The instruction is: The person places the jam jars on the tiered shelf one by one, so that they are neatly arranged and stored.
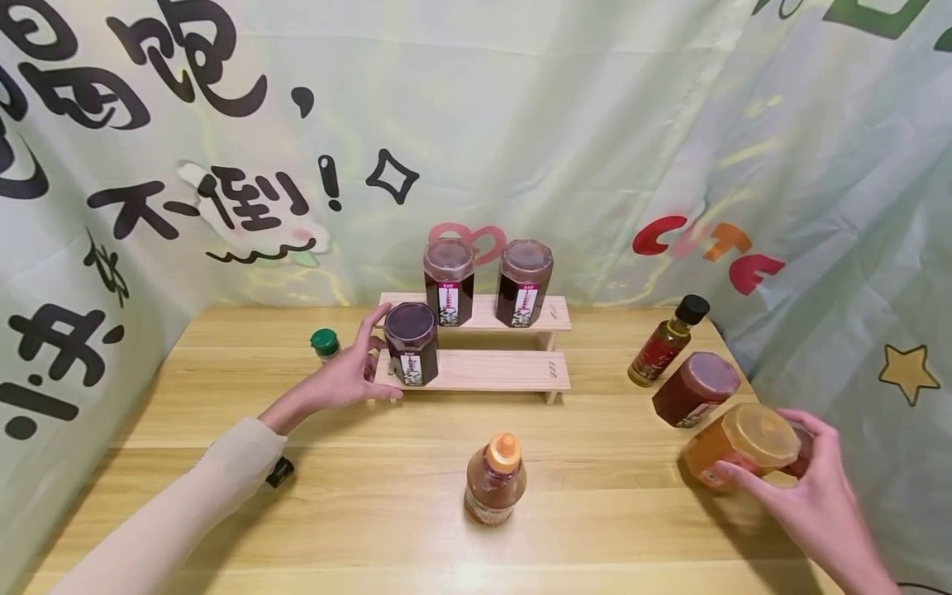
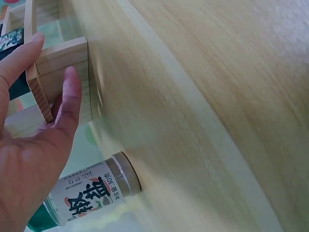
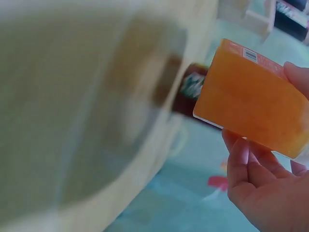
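Observation:
My left hand [image 1: 338, 378] grips the left end of a two-step wooden shelf [image 1: 494, 370]; in the left wrist view, its fingers [image 2: 71, 99] lie either side of the board's end. Right beside that hand, a dark octagonal jar [image 1: 411, 335] stands on the lower step. Two similar dark jars, a left one [image 1: 449, 285] and a right one [image 1: 525, 285], stand on the upper step. At the right, my right hand [image 1: 818, 483] holds a jar of amber contents [image 1: 732, 442], raised and tilted above the table. The right wrist view shows its orange side [image 3: 251, 96].
A dark red jar [image 1: 695, 390] and an oil bottle with a black cap [image 1: 662, 347] stand at the right. A brown squeeze bottle [image 1: 494, 487] is front centre. Behind my left hand is a green-capped seasoning shaker [image 2: 89, 193]. Printed cloth [image 1: 565, 149] hangs around the table.

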Tool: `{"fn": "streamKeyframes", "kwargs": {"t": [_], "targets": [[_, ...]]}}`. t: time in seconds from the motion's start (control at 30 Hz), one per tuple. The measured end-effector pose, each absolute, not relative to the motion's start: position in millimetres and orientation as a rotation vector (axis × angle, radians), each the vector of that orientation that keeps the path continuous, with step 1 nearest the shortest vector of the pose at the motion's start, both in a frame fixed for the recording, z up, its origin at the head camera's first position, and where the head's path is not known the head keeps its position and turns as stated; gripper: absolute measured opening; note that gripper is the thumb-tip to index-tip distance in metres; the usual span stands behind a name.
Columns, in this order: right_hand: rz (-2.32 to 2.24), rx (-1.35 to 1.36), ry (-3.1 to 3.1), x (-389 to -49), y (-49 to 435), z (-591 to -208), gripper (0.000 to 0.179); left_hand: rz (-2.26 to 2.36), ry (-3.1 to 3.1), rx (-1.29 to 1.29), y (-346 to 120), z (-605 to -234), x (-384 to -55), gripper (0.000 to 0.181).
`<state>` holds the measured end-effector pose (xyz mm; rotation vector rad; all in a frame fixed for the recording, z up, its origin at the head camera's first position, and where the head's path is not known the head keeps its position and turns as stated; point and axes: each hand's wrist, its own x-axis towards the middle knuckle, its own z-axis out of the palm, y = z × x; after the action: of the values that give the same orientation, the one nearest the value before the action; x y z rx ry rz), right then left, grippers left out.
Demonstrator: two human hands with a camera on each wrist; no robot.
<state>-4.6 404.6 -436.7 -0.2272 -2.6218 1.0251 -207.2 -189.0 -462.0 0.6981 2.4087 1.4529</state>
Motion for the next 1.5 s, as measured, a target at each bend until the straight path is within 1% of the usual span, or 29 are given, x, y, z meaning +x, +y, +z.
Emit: {"fn": "streamKeyframes", "kwargs": {"t": [0.23,0.57,0.77,0.93,1.17,1.5], "targets": [[1.050,-0.013,-2.595,-13.0,374.4,-417.8,0.112,1.429,2.438,0.728,-187.9,-462.2,-208.7,0.143],[1.187,0.366,-2.465,-56.0,328.5,-401.4,0.114,1.420,2.466,0.723,-192.6,-461.3,-208.9,0.143],[1.234,0.363,-2.498,-72.9,305.9,-398.2,0.111,1.414,2.462,0.728,-193.2,-460.4,-209.0,0.143],[1.276,0.427,-2.500,-91.9,289.4,-397.2,0.107,1.427,2.443,0.714,-191.7,-458.9,-207.3,0.144],[1.288,0.487,-2.533,-115.6,262.6,-404.2,0.102,1.439,2.423,0.710,-190.0,-461.1,-207.6,0.144],[1.498,0.520,-2.528,-144.7,215.7,-412.2,0.099,1.456,2.409,0.703,-190.6,-462.2,-206.7,0.144]]}}
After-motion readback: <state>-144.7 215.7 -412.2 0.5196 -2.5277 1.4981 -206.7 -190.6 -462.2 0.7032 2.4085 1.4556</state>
